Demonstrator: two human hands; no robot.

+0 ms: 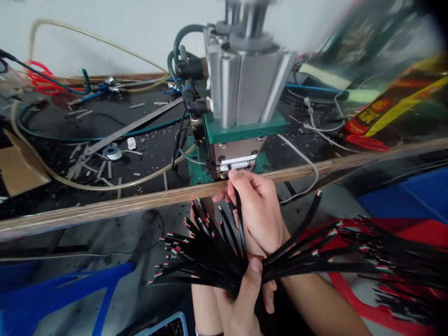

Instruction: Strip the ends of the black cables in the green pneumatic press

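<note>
My left hand (247, 296) is closed around a thick bundle of black cables (210, 261), its thumb across the middle. The cable ends fan out to both sides and show red, white and green wire tips. Just above, my right hand (261, 205) pinches a single black cable (240, 224) close to its end. That end points into the lower front of a pneumatic press (245, 84), at a white strip (238, 164) near the bench edge. My right fingers hide part of the cable's tip.
The dark bench (147, 163) has a wooden front edge and holds scattered offcuts, a metal ruler (136, 121), a tape roll (112, 152), hoses and a cardboard piece (21, 163). More cables (409, 270) lie on a red stool (350, 303) at right. Blue plastic (70, 289) stands lower left.
</note>
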